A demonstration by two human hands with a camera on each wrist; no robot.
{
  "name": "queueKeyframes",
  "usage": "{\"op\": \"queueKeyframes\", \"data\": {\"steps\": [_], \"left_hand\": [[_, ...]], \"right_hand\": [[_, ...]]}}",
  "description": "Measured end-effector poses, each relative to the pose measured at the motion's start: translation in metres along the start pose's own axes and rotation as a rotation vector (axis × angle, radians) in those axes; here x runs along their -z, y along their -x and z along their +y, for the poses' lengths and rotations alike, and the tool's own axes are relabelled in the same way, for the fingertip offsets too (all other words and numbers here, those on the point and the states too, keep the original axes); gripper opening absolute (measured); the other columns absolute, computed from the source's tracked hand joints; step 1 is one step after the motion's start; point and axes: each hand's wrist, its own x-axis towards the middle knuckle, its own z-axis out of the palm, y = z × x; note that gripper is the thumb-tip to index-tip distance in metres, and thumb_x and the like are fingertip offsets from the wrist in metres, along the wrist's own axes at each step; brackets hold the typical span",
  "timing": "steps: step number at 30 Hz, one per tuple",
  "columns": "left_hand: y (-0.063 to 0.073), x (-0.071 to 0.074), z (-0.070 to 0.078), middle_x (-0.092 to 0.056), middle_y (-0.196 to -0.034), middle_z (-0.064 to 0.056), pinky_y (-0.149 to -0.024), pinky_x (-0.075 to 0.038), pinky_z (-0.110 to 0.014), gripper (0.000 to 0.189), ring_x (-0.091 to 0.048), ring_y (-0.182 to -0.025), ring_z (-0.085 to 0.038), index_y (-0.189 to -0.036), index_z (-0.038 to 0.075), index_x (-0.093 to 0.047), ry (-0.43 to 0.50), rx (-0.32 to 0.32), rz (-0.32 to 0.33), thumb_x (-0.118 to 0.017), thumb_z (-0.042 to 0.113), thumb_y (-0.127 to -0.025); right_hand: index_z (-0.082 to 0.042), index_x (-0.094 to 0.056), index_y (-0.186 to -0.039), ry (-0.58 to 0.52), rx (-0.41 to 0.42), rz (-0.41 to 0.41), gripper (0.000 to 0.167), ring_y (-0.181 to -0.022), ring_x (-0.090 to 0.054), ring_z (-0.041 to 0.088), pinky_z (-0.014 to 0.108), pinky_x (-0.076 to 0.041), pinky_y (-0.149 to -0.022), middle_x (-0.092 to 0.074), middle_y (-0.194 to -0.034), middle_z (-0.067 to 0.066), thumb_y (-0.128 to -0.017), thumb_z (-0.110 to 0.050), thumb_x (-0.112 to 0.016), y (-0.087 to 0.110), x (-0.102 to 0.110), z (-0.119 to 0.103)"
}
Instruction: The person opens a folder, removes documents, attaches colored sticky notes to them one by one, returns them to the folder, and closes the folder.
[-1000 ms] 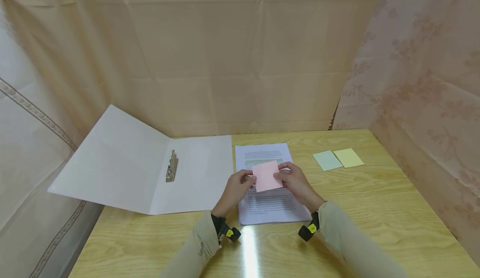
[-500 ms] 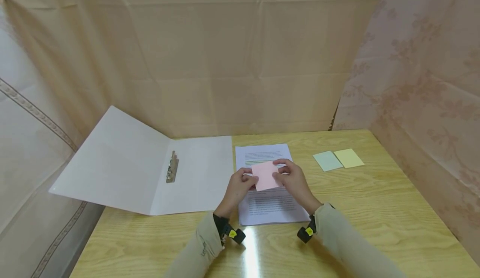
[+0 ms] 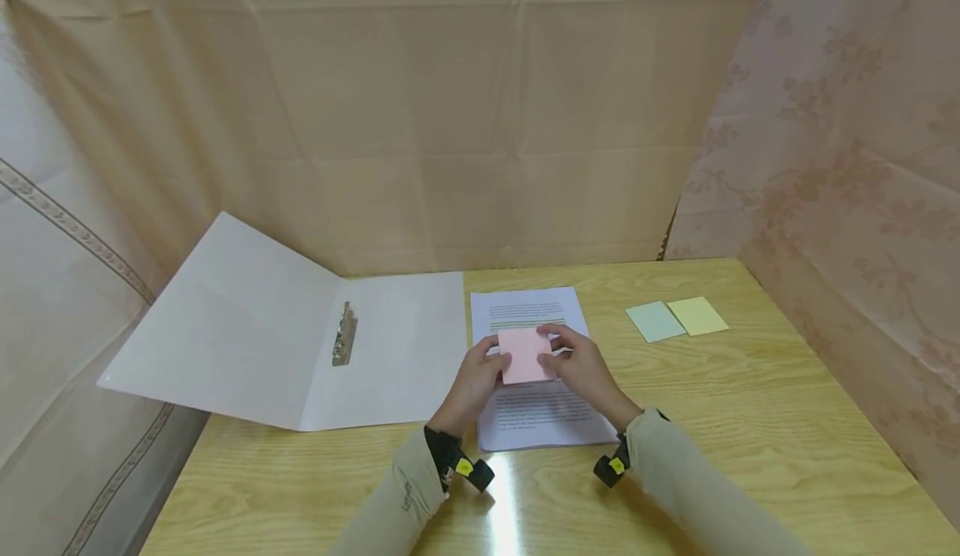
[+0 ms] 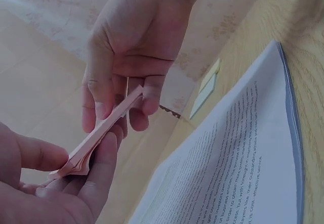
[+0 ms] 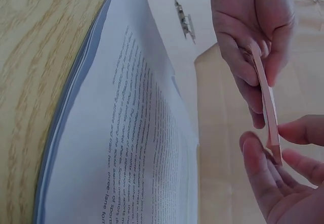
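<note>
A pad of pink sticky notes (image 3: 523, 356) is held up over a stack of printed paper (image 3: 534, 418). My left hand (image 3: 471, 379) pinches its left side, thumb on the near face and fingers behind. On the opposite side my right hand (image 3: 588, 375) grips it likewise, with the index finger along the top edge. Both wrist views show the pad edge-on, thick and slightly bowed, and its lower sheets spread apart near the left hand's thumb (image 4: 45, 155). Green highlighted lines run across the top sheet just behind the pad.
Left of the papers lies an open white binder (image 3: 408, 348) with a metal clip (image 3: 344, 335), its cover raised at a slant. A pale green sticky pad (image 3: 656, 322) and a yellow one (image 3: 697, 315) lie side by side at the right on the wooden table (image 3: 765, 423).
The pink pad has shifted slightly left and turned straighter. My right fingers have moved further in along its top edge, while the left hand keeps its pinch.
</note>
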Motion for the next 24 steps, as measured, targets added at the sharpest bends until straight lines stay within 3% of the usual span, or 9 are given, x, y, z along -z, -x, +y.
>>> {"op": "queueKeyframes", "data": {"steps": [3, 7, 12, 16, 24], "left_hand": [[-0.0007, 0.0005, -0.0017, -0.064, -0.126, -0.018, -0.087, -0.055, -0.035, 0.043, -0.067, -0.103, -0.021, -0.142, 0.004, -0.044, 0.028, 0.007, -0.009, -0.045, 0.015, -0.1], [-0.0012, 0.0004, -0.0034, -0.064, -0.126, -0.016, -0.082, -0.055, -0.031, 0.043, -0.066, -0.099, -0.018, -0.14, 0.005, -0.046, 0.036, 0.021, -0.01, -0.046, 0.016, -0.099], [-0.0011, -0.0008, -0.0055, -0.063, -0.126, -0.016, -0.08, -0.055, -0.029, 0.043, -0.066, -0.096, -0.018, -0.14, 0.004, -0.047, 0.04, 0.029, -0.022, -0.046, 0.014, -0.098], [-0.0016, -0.0022, -0.0068, -0.065, -0.122, -0.017, -0.079, -0.056, -0.03, 0.043, -0.067, -0.093, -0.017, -0.139, 0.002, -0.047, 0.049, 0.021, -0.023, -0.046, 0.012, -0.097], [-0.0019, -0.0026, -0.0079, -0.066, -0.121, -0.019, -0.075, -0.057, -0.029, 0.043, -0.068, -0.094, -0.017, -0.138, 0.001, -0.048, 0.07, 0.03, -0.023, -0.048, 0.014, -0.098]], "right_hand": [[-0.006, -0.062, -0.125, 0.064, 0.051, 0.005, 0.041, -0.084, -0.062, 0.023, 0.028, -0.053, -0.07, -0.062, -0.111, 0.018, -0.085, -0.003, -0.07, 0.0009, -0.0001, 0.0006], [-0.001, -0.065, -0.122, 0.151, 0.159, -0.007, 0.042, -0.109, -0.06, 0.034, 0.038, -0.056, -0.081, -0.055, -0.129, 0.021, -0.082, -0.006, -0.074, 0.0013, -0.0002, 0.0025], [-0.003, -0.065, -0.124, 0.245, 0.272, -0.085, 0.048, -0.131, -0.047, 0.04, 0.053, -0.045, -0.101, -0.047, -0.143, 0.019, -0.079, -0.014, -0.079, 0.0032, -0.0005, 0.0021], [-0.006, -0.063, -0.126, 0.291, 0.343, -0.13, 0.058, -0.134, -0.043, 0.042, 0.059, -0.034, -0.108, -0.049, -0.143, 0.019, -0.074, -0.019, -0.084, 0.005, -0.0014, 0.0018], [-0.008, -0.058, -0.131, 0.349, 0.408, -0.167, 0.069, -0.133, -0.043, 0.039, 0.058, -0.033, -0.109, -0.051, -0.142, 0.017, -0.07, -0.025, -0.087, 0.0068, -0.0036, 0.0036]]}}
